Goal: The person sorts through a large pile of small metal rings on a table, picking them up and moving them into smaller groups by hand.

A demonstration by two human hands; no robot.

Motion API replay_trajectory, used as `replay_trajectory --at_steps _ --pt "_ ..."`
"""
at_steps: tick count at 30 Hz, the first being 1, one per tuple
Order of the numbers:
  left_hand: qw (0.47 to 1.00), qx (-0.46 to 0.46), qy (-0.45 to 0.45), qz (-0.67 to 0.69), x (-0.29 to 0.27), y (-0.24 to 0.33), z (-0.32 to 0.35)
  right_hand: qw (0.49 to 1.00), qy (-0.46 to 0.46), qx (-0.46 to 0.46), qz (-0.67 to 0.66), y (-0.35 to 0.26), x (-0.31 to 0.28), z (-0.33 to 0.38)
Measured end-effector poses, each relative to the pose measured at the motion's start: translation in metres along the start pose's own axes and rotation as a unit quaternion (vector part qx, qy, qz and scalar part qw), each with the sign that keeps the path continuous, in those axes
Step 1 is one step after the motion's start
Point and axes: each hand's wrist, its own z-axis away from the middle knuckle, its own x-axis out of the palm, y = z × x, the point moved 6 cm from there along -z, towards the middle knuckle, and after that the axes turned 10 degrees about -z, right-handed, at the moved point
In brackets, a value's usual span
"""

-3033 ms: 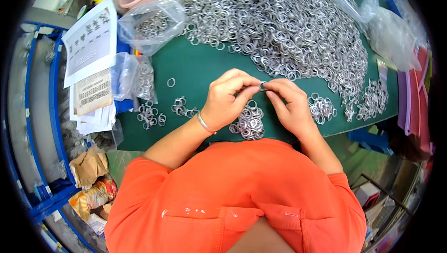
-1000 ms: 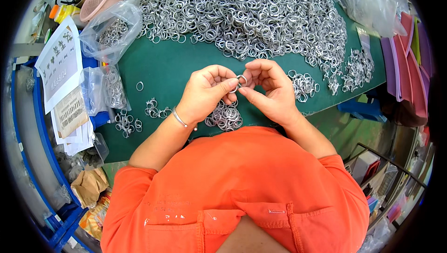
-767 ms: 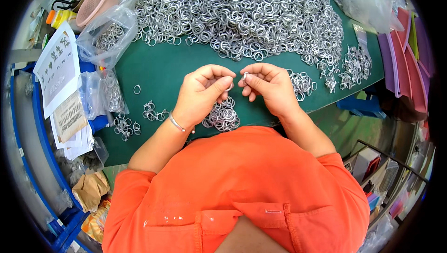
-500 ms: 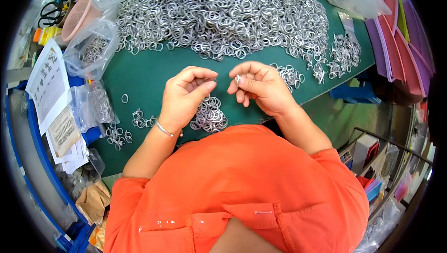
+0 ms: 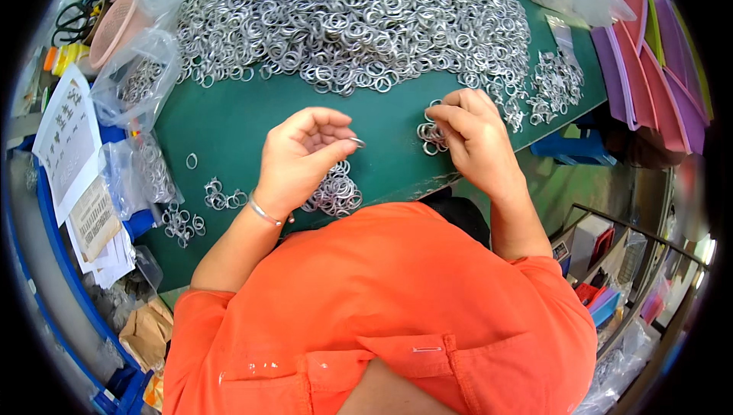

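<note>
Between the thumb and forefinger of my left hand (image 5: 304,154) is a silver metal ring (image 5: 357,142), its edge poking out past the fingertips. A small heap of similar rings (image 5: 336,192) lies just below that hand, close to my body. My right hand (image 5: 479,134) is at a second little heap of rings (image 5: 432,138), thumb and fingers pinched together over its edge. Whatever these fingertips grip is hidden. Beyond both hands, a large pile of silver rings (image 5: 351,25) covers the back of the green table (image 5: 252,121).
A single ring (image 5: 192,161) and small ring clusters (image 5: 224,195) lie at left, beside bagged rings (image 5: 156,167) and paper sheets (image 5: 65,136). More small metal pieces (image 5: 556,87) sit at the right edge, near pink and purple dividers (image 5: 649,64). Scissors (image 5: 72,24) lie far left.
My right hand has moved right, from opposite my left hand to the small ring heap; the ring seen at its fingertips no longer shows. My left hand stays nearly in place.
</note>
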Motion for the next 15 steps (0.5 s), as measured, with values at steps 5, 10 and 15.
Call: replay_trajectory --at_steps 5,10,15 --pt "0.998 0.034 -0.019 -0.043 0.009 0.010 0.003 0.965 -0.034 0.018 -0.261 -0.026 0.043 -0.015" --pt "0.964 0.147 0.039 -0.219 -0.005 0.027 0.002 0.825 -0.030 0.230 -0.515 0.004 0.063 -0.006" --pt "0.818 0.301 0.113 -0.478 -0.006 0.040 -0.022 0.779 -0.050 0.283 -0.557 0.014 0.057 -0.003"
